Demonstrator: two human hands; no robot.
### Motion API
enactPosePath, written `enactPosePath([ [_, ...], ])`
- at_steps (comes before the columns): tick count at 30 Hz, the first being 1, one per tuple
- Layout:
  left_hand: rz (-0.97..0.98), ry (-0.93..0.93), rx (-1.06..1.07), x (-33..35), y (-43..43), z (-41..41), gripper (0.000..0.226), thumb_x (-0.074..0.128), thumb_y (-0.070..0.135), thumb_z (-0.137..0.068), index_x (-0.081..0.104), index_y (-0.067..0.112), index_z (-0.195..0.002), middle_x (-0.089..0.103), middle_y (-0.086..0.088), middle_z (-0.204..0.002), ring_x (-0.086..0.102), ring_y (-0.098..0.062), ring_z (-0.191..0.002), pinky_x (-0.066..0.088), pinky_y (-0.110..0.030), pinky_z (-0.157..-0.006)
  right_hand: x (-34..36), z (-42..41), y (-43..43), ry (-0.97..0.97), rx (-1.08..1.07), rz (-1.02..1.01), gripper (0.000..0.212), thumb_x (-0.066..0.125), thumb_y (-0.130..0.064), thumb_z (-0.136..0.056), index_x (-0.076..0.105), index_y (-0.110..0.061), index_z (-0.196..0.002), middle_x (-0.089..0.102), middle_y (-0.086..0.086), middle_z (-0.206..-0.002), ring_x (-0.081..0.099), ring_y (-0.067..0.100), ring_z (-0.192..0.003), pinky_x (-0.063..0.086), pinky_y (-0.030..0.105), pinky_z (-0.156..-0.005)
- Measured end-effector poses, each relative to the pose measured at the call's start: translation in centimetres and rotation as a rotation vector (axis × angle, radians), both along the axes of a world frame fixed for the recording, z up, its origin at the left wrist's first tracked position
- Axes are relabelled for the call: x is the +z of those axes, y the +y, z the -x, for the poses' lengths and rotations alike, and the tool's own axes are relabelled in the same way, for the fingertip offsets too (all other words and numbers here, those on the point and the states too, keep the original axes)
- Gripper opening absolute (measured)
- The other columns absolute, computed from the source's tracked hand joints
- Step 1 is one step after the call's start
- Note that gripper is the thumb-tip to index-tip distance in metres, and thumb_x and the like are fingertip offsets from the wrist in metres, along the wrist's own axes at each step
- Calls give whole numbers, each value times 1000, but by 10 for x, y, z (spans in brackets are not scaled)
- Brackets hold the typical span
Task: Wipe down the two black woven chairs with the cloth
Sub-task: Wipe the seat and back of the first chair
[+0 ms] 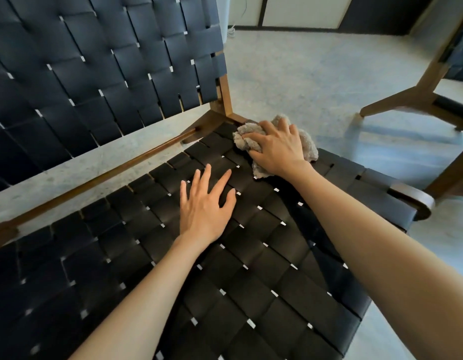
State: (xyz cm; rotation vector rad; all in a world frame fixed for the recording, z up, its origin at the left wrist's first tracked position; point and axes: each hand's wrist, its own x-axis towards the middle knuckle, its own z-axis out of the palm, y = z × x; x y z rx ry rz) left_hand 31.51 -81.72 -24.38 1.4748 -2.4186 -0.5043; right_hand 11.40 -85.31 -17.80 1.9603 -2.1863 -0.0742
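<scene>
A black woven chair with a brown wooden frame fills the view; its seat (225,281) spreads below me and its backrest (95,68) rises at the upper left. My right hand (277,149) grips a crumpled grey-brown cloth (307,145) and presses it on the seat's far right corner, by the wooden rear post. My left hand (205,203) lies flat on the seat's middle, fingers straight and spread. Of a second chair (433,100) only wooden legs and a strip of dark webbing show at the right edge.
Pale speckled floor (316,74) stretches between the two chairs. White panels with dark frames (303,11) line the far wall, and a white cable (231,29) lies on the floor by the backrest's edge.
</scene>
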Motion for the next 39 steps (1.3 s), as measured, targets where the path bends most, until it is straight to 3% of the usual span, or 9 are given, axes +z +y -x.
enactPosePath([
  [9,-93,-148,5,12,45,-24,53,8,48,-99,-7,37,-149,-7,0,-161,-9,-21,-147,-8,-42,-116,36,40,120,-25,-270,81,40,45,-49,-89,56,-42,-127,45,-3,-137,30,31,-123,26,42,-95],
  [18,-217,-135,-100,35,86,-63,53,17,42,-103,11,24,-153,5,1,-161,2,-17,-148,1,-37,-118,47,5,206,-80,-372,112,41,47,-49,-89,57,-40,-128,43,-3,-140,30,30,-124,25,42,-98],
  [27,-334,-179,-181,74,130,-124,50,23,38,-104,19,25,-152,13,2,-160,8,-18,-147,7,-40,-118,43,-84,248,-149,-210,19,39,43,-54,-91,60,-41,-124,53,-9,-130,43,24,-111,34,37,-91],
  [32,-346,-171,-127,86,152,-179,49,32,38,-102,25,30,-150,15,6,-159,17,-20,-146,19,-44,-116,41,-152,279,-240,-64,-15,39,42,-53,-89,65,-40,-118,59,-11,-123,49,21,-99,40,33,-81],
  [36,-300,-160,-34,88,166,-222,48,36,37,-102,29,29,-149,18,5,-158,22,-20,-144,18,-44,-116,45,-217,307,-350,117,-12,40,38,-49,-89,67,-38,-115,63,-9,-116,45,13,-83,31,25,-65],
  [39,-285,-174,-4,90,174,-250,48,36,36,-102,29,29,-149,20,3,-158,21,-19,-144,15,-43,-117,53,-270,329,-404,226,-25,44,34,-49,-86,68,-36,-112,63,-8,-111,46,13,-78,29,25,-62],
])
